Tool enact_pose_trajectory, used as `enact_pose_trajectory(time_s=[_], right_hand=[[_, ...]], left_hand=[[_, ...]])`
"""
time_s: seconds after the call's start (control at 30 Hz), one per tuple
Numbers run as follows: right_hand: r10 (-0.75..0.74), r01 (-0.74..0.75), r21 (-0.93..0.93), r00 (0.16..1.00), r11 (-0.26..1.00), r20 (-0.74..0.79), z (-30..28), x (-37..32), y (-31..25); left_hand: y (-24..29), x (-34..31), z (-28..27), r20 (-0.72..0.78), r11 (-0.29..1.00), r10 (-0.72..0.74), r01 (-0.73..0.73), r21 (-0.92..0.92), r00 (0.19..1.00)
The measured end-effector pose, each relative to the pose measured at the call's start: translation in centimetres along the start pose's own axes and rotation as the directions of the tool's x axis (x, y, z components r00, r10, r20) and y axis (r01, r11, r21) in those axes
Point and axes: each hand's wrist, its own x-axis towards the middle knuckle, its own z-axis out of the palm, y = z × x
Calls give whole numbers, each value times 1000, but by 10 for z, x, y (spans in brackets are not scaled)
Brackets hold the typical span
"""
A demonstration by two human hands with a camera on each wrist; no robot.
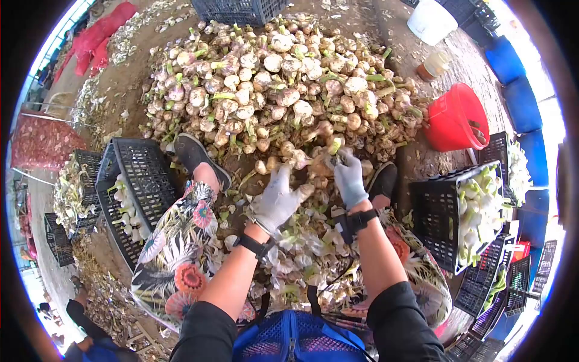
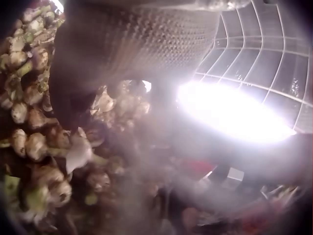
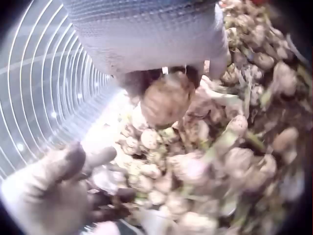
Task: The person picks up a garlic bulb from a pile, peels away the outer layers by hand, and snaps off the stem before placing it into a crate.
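Right wrist, right hand (image 3: 146, 34) half-covers garlic bulb (image 3: 167, 105)

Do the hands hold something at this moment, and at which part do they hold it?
The right hand grips a garlic bulb round its head; what the left hand holds cannot be told.

Two gloved hands are seen, the left hand (image 1: 277, 199) and the right hand (image 1: 350, 178). The right hand holds one brownish garlic bulb (image 3: 167, 104). There is one big heap of unpeeled garlic (image 1: 283, 84), its bulbs too many to count. There are also one red plastic bucket (image 1: 458, 117), one white plastic bucket (image 1: 431, 21), two dark shoes (image 1: 196, 154) and at least six black plastic lattice crates (image 1: 136, 175).
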Motion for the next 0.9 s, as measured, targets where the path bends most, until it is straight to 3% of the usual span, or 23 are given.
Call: enact_pose_trajectory(time_s=[0.03, 0.07, 0.1, 0.17, 0.2, 0.23, 0.3, 0.33, 0.37, 0.4, 0.43, 0.5, 0.57, 0.63, 0.67, 0.7, 0.77, 0.8, 0.83, 0.87, 0.9], right_hand=[[136, -176, 420, 983, 890, 123, 3, -25, -13], [206, -245, 375, 968, 894, 142, 3, -46, -18], [211, -265, 481, 964, 835, 164, 7, -72, -43], [295, -304, 564, 949, 768, 111, 2, -112, -50], [220, -265, 688, 963, 676, 155, -2, -124, -48], [215, -259, 692, 965, 674, 152, -4, -134, -46], [55, -74, 299, 996, 952, 71, -11, -154, -51], [82, -78, 351, 997, 933, 5, -3, -172, -81], [16, -13, 157, 1000, 987, -21, -3, -181, -94], [15, -15, 127, 1000, 992, -3, -6, -188, -101], [18, -20, 95, 1000, 995, 18, -9, -196, -107], [3, -9, 81, 998, 997, 65, -20, -214, -119], [-1, -6, 66, 994, 998, 111, -24, -232, -126], [162, -205, 516, 979, 832, 127, -24, -244, -130], [61, -122, 438, 987, 891, 150, -29, -245, -127], [61, -119, 440, 988, 890, 144, -33, -246, -123], [-28, -143, 471, 941, 870, 337, -38, -247, -117], [10, -197, 529, 942, 826, 335, -37, -248, -116], [9, -196, 530, 942, 825, 334, -39, -249, -118], [-112, 7, 329, 947, 944, 302, -45, -250, -120], [-235, 214, 102, 925, 971, 299, -49, -251, -122]], left_hand=[[17, -10, -5, -4, 997, 53, -54, -63, 999], [24, -22, -2, 5, 988, 25, -24, -153, 1000], [45, -28, -11, -1, 941, 89, -84, -329, 996], [52, -54, -13, 26, 932, 7, 3, -363, 1000], [61, -65, -20, 27, 933, 13, -3, -360, 1000], [71, -75, -28, -5, 961, 56, -55, -271, 998], [84, -93, -38, -32, 977, 113, -117, -178, 993], [88, -100, -42, -20, 973, 145, -146, -181, 989], [93, -106, -46, -10, 967, 177, -176, -184, 984], [98, -112, -51, -11, 965, 188, -187, -181, 982], [104, -121, -55, 52, 918, 43, -19, -396, 998], [115, -131, -64, 262, 626, -185, 319, -712, 947], [115, -138, -73, 247, 663, -222, 332, -671, 943], [111, -145, -74, 288, 606, -82, 277, -745, 954], [113, -150, -72, 235, 673, -67, 218, -707, 970], [117, -152, -74, 239, 674, -63, 218, -706, 969], [128, -153, -81, 346, 706, -40, 272, -654, 937], [99, -156, -69, 427, 574, -19, 360, -736, 904], [96, -159, -73, 428, 575, -18, 360, -735, 904], [95, -163, -76, 478, 349, 20, 442, -826, 878], [93, -166, -78, 517, 101, 70, 509, -855, 853]])
